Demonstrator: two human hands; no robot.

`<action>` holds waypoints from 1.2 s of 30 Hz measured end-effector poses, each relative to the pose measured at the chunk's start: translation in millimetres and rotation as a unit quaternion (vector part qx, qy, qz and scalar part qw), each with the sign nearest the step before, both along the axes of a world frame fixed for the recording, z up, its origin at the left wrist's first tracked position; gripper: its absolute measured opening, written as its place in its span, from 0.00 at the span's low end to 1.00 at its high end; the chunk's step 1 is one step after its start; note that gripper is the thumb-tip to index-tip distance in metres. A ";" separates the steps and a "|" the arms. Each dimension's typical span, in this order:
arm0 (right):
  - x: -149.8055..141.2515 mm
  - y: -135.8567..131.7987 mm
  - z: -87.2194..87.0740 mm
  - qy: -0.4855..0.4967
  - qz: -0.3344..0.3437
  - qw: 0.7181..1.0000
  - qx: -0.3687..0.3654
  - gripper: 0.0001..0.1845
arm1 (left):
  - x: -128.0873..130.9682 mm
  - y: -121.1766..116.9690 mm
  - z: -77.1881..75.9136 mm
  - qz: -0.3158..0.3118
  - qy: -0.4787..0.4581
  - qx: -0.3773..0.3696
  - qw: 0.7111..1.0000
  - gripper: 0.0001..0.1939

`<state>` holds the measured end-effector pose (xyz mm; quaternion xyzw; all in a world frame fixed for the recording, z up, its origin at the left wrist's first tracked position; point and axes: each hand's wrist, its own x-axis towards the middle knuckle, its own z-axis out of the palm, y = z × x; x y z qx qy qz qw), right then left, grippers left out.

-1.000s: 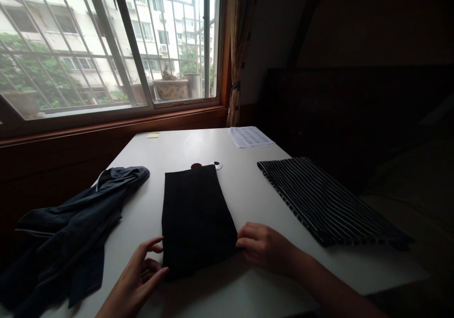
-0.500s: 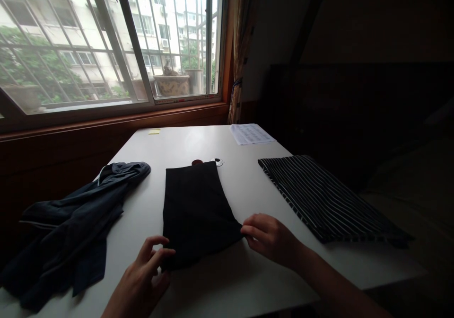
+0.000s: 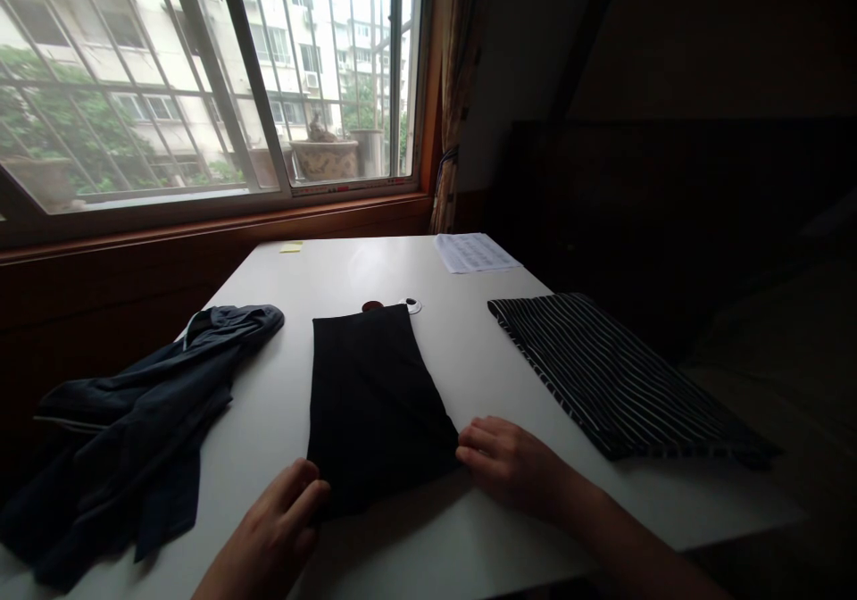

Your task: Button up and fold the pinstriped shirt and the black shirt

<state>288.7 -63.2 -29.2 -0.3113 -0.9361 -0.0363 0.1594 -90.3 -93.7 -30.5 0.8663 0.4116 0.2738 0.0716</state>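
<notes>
A folded black garment [image 3: 375,395] lies on the white table [image 3: 461,350] in front of me, its narrower end pointing away. My left hand [image 3: 281,515] is closed on its near left corner, thumb and fingers pinching the cloth. At the near right corner, my right hand [image 3: 505,462] pinches the edge with its fingers together. The near edge is stretched between both hands. The garment's exact kind cannot be made out from its folded shape.
Left of me a crumpled dark blue garment [image 3: 153,421] hangs partly over the table edge. A black-and-white striped cloth [image 3: 609,368] lies flat at the right. Farther back are printed papers [image 3: 475,253], a yellow note [image 3: 290,247] and a round cable hole [image 3: 411,305].
My left fingers, apart before, have closed on the near left corner. My right hand has shifted slightly down towards me, and the near edge lies a little lower and straighter.
</notes>
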 end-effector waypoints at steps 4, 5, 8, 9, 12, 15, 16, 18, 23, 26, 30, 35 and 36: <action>0.3 -5.4 9.5 0.000 -0.016 1.000 -0.009 0.12 | -10.9 -0.5 8.7 -0.043 0.031 -0.012 0.999 0.13; 0.2 -6.9 12.2 0.001 -0.019 1.000 -0.011 0.12 | -12.4 -1.2 12.2 -0.043 0.038 -0.013 0.998 0.12; -1.2 -10.5 20.1 -0.008 -0.027 0.999 -0.033 0.10 | -13.7 -3.6 19.9 -0.057 0.071 -0.006 0.996 0.11; -1.9 -11.1 22.8 -0.011 -0.030 0.998 -0.046 0.10 | -13.2 -4.1 21.1 -0.066 0.080 -0.001 0.995 0.12; -3.5 -8.5 30.5 0.012 -0.027 0.994 -0.106 0.08 | -10.8 -3.7 25.0 -0.086 0.100 0.012 0.991 0.11; -4.6 5.1 35.7 0.080 -0.056 0.987 -0.130 0.06 | -8.2 -0.1 35.0 -0.089 0.109 0.015 0.990 0.05; -5.3 12.4 36.1 0.108 -0.085 0.982 -0.129 0.06 | -7.2 2.1 39.2 -0.085 0.109 0.013 0.990 0.04; -7.9 30.7 34.5 0.163 -0.151 0.965 -0.137 0.07 | -4.2 8.8 46.1 -0.074 0.104 0.004 0.992 0.06; -24.0 81.4 18.9 0.244 -0.229 0.917 -0.218 0.14 | 14.9 35.3 45.1 -0.099 0.135 -0.005 0.986 0.21; -37.0 103.1 7.2 0.263 -0.252 0.900 -0.241 0.17 | 32.6 46.2 38.6 -0.138 0.172 -0.017 0.975 0.31; -47.5 116.3 -1.8 0.273 -0.253 0.890 -0.263 0.21 | 49.1 46.1 33.6 -0.177 0.178 -0.055 0.967 0.40; -43.7 116.0 -0.7 0.295 -0.245 0.885 -0.266 0.27 | 50.5 40.6 35.8 -0.190 0.181 -0.090 0.961 0.43; -42.2 114.8 -0.2 0.294 -0.245 0.889 -0.253 0.28 | 50.3 40.1 37.8 -0.193 0.177 -0.096 0.960 0.43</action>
